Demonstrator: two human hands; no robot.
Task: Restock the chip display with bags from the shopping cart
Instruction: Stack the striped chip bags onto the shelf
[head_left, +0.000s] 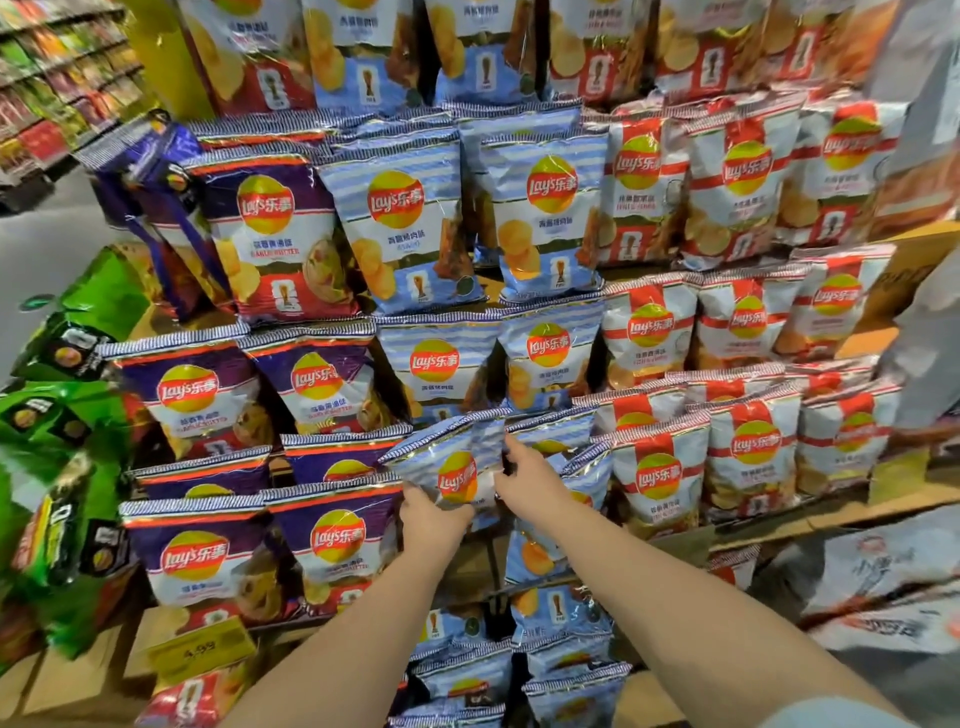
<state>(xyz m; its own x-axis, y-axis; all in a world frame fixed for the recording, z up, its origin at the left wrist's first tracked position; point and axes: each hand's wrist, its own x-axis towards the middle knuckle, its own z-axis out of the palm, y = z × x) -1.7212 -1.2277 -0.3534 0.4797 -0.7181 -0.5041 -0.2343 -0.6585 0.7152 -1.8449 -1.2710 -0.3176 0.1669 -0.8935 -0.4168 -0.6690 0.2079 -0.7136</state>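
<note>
Bag in hand: light-blue striped foil chip bag (457, 473), at the display's blue column; left hand (434, 519) grips its lower edge, right hand (530, 480) pinches its side; likely light, slippery, crushable; hold by edges.

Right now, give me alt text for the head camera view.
Both hands hold a light-blue chip bag against a tiered chip display: left hand grips its lower edge, right hand its right side. Purple bags sit left, red-and-white bags right.
</note>
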